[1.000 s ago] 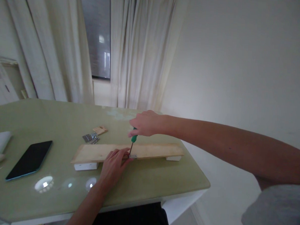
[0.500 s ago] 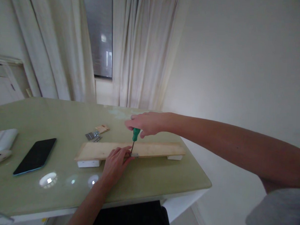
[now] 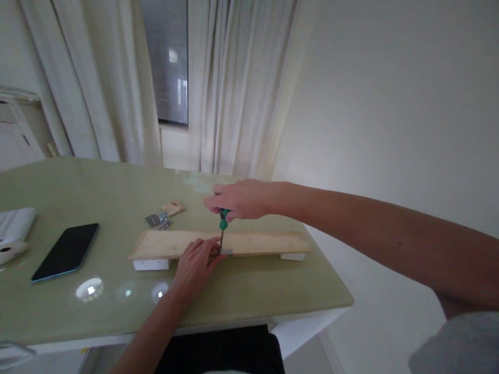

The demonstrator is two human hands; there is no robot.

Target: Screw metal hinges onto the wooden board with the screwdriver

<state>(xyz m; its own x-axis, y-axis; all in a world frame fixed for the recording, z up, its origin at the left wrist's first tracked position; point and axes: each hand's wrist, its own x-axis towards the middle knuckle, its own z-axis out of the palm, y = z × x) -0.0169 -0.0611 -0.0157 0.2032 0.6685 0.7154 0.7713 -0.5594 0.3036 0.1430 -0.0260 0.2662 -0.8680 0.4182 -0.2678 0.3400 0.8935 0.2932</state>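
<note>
A pale wooden board (image 3: 263, 243) lies across two white blocks, one under each end; the left block (image 3: 152, 264) shows more fully. My right hand (image 3: 243, 199) is closed around the green handle of a screwdriver (image 3: 223, 223), which stands nearly upright. Its tip meets a small metal hinge or bracket (image 3: 226, 252) at the board's near edge. Beside the tip, my left hand (image 3: 196, 262) has its thumb and fingers pinched at the bracket's left end and the board's edge. Whatever small part sits between those fingertips is hidden.
Behind the board's left part lie metal hinges and screws (image 3: 159, 221) and a small wooden piece (image 3: 173, 208). A black tablet (image 3: 67, 252) rests at the left, with a white object (image 3: 10, 229) and a white roll (image 3: 5, 253) beyond. The table's right corner (image 3: 350, 301) is close.
The view has shifted slightly. My right hand has turned a little on the screwdriver, which now stands straighter. My left hand stays at the bracket.
</note>
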